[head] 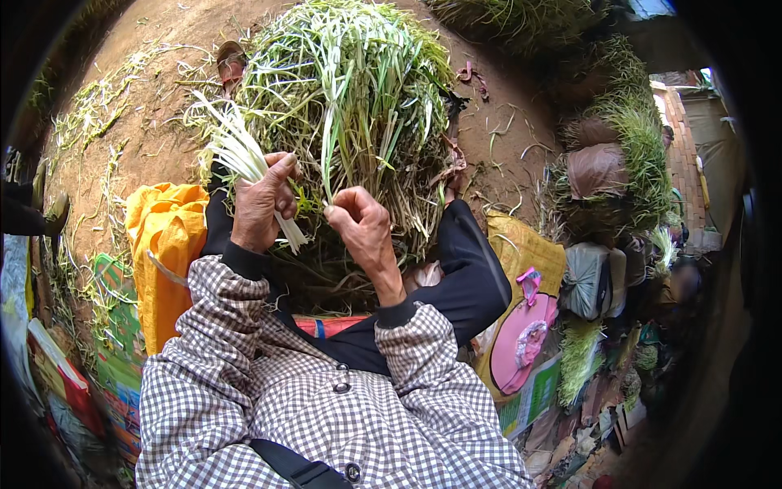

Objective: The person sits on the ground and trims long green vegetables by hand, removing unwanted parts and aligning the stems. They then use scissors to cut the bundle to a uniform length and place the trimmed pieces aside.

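My left hand [259, 202] is closed around a bundle of slim white stalks [235, 143], whose pale ends fan out past the thumb side. The cut-looking lower ends stick out below the fingers. Between thumb and forefinger, my right hand [363, 229] pinches the lower end of a long green-and-white stalk [328, 147]. That stalk runs up over a big heap of green leafy stalks [385, 104], which lies between my legs. Dry, brownish stems and leaves hang down the heap's near side.
On my left lies an orange woven cloth or sack [165, 244]. A yellow sack [531, 250] and a pink round item [519, 348] lie by my right knee. More bundled greens [641, 147] are stacked at right. A person's shoe [57, 214] shows at far left. Leaf scraps [101, 116] litter the bare ground.
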The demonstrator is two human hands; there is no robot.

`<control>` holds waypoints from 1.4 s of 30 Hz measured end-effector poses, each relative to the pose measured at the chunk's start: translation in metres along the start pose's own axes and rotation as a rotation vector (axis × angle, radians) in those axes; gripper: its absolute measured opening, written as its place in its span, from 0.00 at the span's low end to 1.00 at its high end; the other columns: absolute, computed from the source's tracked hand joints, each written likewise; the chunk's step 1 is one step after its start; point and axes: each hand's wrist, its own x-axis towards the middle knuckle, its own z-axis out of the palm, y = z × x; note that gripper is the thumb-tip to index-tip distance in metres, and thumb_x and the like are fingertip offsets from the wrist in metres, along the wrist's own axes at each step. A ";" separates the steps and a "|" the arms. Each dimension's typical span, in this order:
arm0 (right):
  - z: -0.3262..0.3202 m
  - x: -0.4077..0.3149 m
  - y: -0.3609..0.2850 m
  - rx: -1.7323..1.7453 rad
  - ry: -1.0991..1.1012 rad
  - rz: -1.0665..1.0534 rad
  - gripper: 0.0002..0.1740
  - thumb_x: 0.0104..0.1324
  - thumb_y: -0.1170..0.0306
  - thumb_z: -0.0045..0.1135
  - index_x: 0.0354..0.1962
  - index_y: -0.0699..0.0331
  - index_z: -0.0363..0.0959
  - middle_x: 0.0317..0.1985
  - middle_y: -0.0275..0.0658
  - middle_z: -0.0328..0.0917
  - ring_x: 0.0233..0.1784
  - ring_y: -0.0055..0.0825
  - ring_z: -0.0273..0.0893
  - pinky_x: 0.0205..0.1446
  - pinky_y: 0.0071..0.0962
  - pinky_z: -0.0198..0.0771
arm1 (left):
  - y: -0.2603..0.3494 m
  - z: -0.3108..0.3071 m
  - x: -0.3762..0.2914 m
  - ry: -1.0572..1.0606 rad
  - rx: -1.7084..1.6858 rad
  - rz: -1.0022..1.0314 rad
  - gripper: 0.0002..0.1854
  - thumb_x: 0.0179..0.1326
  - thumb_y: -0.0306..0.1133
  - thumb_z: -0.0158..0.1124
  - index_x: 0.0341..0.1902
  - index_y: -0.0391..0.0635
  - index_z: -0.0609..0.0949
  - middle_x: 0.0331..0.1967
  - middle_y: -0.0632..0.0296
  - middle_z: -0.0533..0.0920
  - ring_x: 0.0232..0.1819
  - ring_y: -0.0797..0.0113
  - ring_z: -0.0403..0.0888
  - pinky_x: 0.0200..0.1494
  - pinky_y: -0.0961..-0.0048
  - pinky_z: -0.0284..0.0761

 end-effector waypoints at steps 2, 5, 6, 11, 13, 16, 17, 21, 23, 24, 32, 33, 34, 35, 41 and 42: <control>0.003 -0.023 -0.003 0.004 -0.014 0.072 0.06 0.58 0.74 0.59 0.29 0.67 0.70 0.21 0.31 0.71 0.24 0.16 0.67 0.30 0.20 0.67 | -0.002 0.005 -0.001 0.012 0.026 -0.061 0.11 0.61 0.33 0.65 0.43 0.42 0.77 0.31 0.67 0.79 0.13 0.83 0.62 0.15 0.82 0.61; 0.012 -0.045 0.005 -0.017 -0.074 0.113 0.08 0.58 0.73 0.59 0.33 0.66 0.69 0.23 0.30 0.71 0.24 0.14 0.66 0.29 0.18 0.66 | -0.012 -0.001 -0.007 -0.082 0.138 -0.154 0.12 0.59 0.33 0.67 0.43 0.42 0.77 0.23 0.70 0.76 0.12 0.82 0.62 0.14 0.82 0.59; 0.017 -0.046 0.006 0.185 -0.067 0.235 0.10 0.60 0.71 0.60 0.35 0.66 0.69 0.25 0.29 0.72 0.24 0.13 0.66 0.29 0.17 0.66 | -0.014 -0.001 -0.009 -0.102 0.123 -0.175 0.12 0.58 0.32 0.67 0.43 0.44 0.77 0.24 0.71 0.78 0.12 0.84 0.62 0.13 0.84 0.58; 0.029 -0.031 0.023 0.601 -0.039 0.339 0.15 0.65 0.60 0.60 0.40 0.63 0.71 0.28 0.27 0.73 0.24 0.09 0.66 0.26 0.12 0.63 | -0.031 -0.005 -0.014 -0.116 0.158 -0.179 0.10 0.58 0.29 0.66 0.42 0.43 0.76 0.23 0.70 0.76 0.14 0.82 0.66 0.14 0.84 0.60; 0.034 -0.030 0.024 0.796 0.037 0.348 0.13 0.66 0.61 0.59 0.38 0.62 0.71 0.27 0.26 0.72 0.23 0.09 0.65 0.25 0.12 0.63 | -0.029 -0.004 -0.013 -0.115 0.056 -0.148 0.10 0.58 0.29 0.65 0.41 0.41 0.77 0.22 0.69 0.76 0.13 0.80 0.67 0.14 0.83 0.61; 0.038 -0.036 0.025 0.798 0.195 0.296 0.07 0.66 0.67 0.57 0.34 0.61 0.71 0.23 0.24 0.71 0.21 0.08 0.62 0.22 0.14 0.60 | -0.026 0.000 -0.014 -0.089 0.029 -0.163 0.11 0.59 0.28 0.64 0.44 0.42 0.76 0.24 0.68 0.77 0.15 0.81 0.68 0.15 0.82 0.62; 0.038 -0.040 0.028 0.780 0.247 0.273 0.06 0.66 0.68 0.56 0.33 0.61 0.71 0.22 0.24 0.70 0.21 0.07 0.61 0.22 0.14 0.59 | -0.026 0.002 -0.014 -0.078 0.012 -0.170 0.12 0.59 0.28 0.64 0.44 0.42 0.75 0.24 0.68 0.77 0.15 0.81 0.68 0.15 0.82 0.63; 0.016 -0.075 0.056 -0.034 0.052 0.312 0.10 0.58 0.71 0.56 0.21 0.66 0.68 0.15 0.35 0.69 0.18 0.23 0.68 0.24 0.29 0.64 | -0.011 -0.017 -0.001 -0.062 -0.049 -0.019 0.11 0.61 0.26 0.61 0.46 0.45 0.75 0.29 0.65 0.79 0.20 0.82 0.69 0.17 0.84 0.65; -0.005 -0.104 0.065 -0.517 -0.011 0.121 0.11 0.56 0.69 0.55 0.20 0.67 0.67 0.17 0.48 0.71 0.19 0.45 0.72 0.27 0.41 0.66 | 0.002 -0.025 0.004 0.001 -0.095 0.019 0.13 0.62 0.25 0.60 0.50 0.45 0.74 0.31 0.63 0.78 0.21 0.81 0.69 0.19 0.84 0.67; -0.021 -0.118 0.087 -0.699 -0.164 0.184 0.13 0.56 0.66 0.53 0.20 0.67 0.66 0.19 0.53 0.72 0.25 0.56 0.72 0.30 0.47 0.67 | 0.008 -0.024 0.005 -0.016 -0.070 0.013 0.14 0.61 0.25 0.60 0.51 0.45 0.74 0.31 0.63 0.78 0.21 0.82 0.68 0.19 0.84 0.67; -0.002 -0.021 -0.020 -0.108 0.044 0.111 0.14 0.64 0.62 0.60 0.32 0.67 0.73 0.23 0.36 0.74 0.26 0.20 0.71 0.32 0.24 0.68 | -0.022 0.000 -0.020 -0.056 0.026 -0.008 0.15 0.58 0.24 0.62 0.50 0.42 0.76 0.30 0.67 0.77 0.18 0.82 0.68 0.16 0.83 0.64; 0.007 -0.009 -0.027 -0.109 0.054 0.102 0.15 0.64 0.61 0.60 0.31 0.67 0.73 0.23 0.37 0.75 0.26 0.22 0.73 0.32 0.25 0.69 | -0.028 0.002 -0.022 -0.051 0.079 -0.005 0.14 0.58 0.25 0.63 0.48 0.41 0.76 0.26 0.68 0.77 0.16 0.82 0.68 0.16 0.83 0.64; 0.012 0.001 -0.025 -0.151 0.068 0.044 0.15 0.64 0.61 0.59 0.32 0.67 0.74 0.23 0.38 0.76 0.26 0.24 0.75 0.31 0.26 0.69 | -0.031 0.004 -0.022 -0.078 0.140 0.014 0.13 0.58 0.25 0.63 0.48 0.41 0.77 0.25 0.69 0.77 0.16 0.82 0.68 0.16 0.83 0.64; 0.015 0.007 -0.022 -0.193 0.083 -0.014 0.16 0.65 0.60 0.59 0.32 0.67 0.74 0.24 0.39 0.77 0.26 0.25 0.76 0.31 0.27 0.70 | -0.031 0.005 -0.022 -0.104 0.200 0.032 0.12 0.59 0.26 0.63 0.47 0.40 0.77 0.23 0.70 0.76 0.15 0.82 0.68 0.16 0.83 0.64; 0.015 -0.011 -0.022 -0.200 0.097 0.025 0.12 0.64 0.67 0.56 0.27 0.69 0.72 0.17 0.42 0.73 0.20 0.26 0.73 0.25 0.29 0.67 | -0.024 -0.001 -0.024 -0.073 -0.017 -0.102 0.13 0.58 0.26 0.64 0.47 0.42 0.76 0.26 0.67 0.79 0.17 0.81 0.68 0.16 0.84 0.64; 0.015 -0.018 -0.019 -0.256 0.091 -0.006 0.11 0.63 0.69 0.56 0.25 0.69 0.71 0.15 0.40 0.71 0.18 0.24 0.71 0.24 0.29 0.66 | -0.024 -0.001 -0.021 -0.073 -0.058 -0.073 0.14 0.58 0.26 0.64 0.48 0.42 0.76 0.27 0.67 0.79 0.17 0.81 0.69 0.16 0.84 0.64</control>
